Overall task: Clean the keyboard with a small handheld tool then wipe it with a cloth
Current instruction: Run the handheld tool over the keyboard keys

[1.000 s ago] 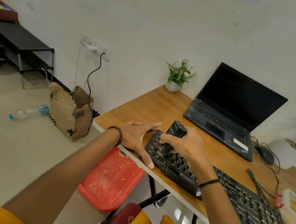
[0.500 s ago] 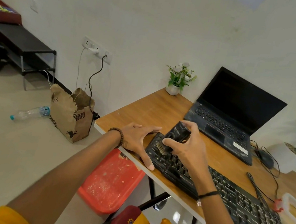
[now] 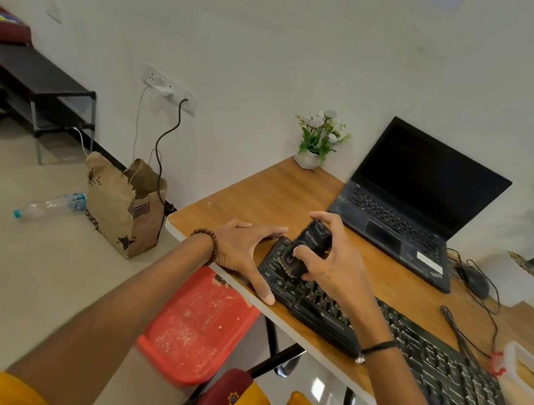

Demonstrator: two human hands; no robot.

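The keyboard (image 3: 386,345) lies along the near edge of the tabletop (image 3: 260,194), its left end under both hands; the right hand (image 3: 329,263) has its fingers (image 3: 299,252) clamped round a small black brush tool (image 3: 307,246), bristles down on the leftmost keys; the left hand (image 3: 244,251) lies spread, fingers apart, thumb and forefinger bracing the keyboard's left end; the keyboard looks light, stiff plastic, likely to skate on smooth wood, so pinning it at the end seems right; the tool seems light and rigid, best held round its body, low near the bristles; no cloth is clearly visible
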